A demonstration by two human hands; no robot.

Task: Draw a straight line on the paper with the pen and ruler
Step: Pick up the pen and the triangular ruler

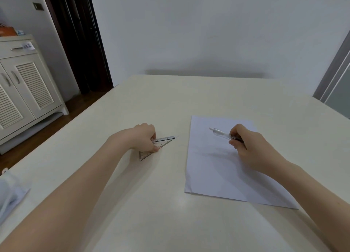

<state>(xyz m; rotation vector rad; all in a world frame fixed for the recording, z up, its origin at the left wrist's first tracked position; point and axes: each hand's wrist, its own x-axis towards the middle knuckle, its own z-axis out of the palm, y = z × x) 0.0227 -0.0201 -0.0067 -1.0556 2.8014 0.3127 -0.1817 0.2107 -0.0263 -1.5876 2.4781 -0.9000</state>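
Pinching the set square (160, 144) in my left grip (145, 138), pen (221, 134) in my right grip (244, 147); the paper (214, 168), unweighted, may skid when the square lands.

A smooth cream-white table (151, 204) with a faint sheen carries three things. A white rectangular sheet of paper (214, 168) lies flat on its right half. Left of the sheet, well apart from it, a clear plastic triangular ruler (162, 142) lies flat. A crumpled pale plastic wrapper (10, 191) sits at the near left edge.
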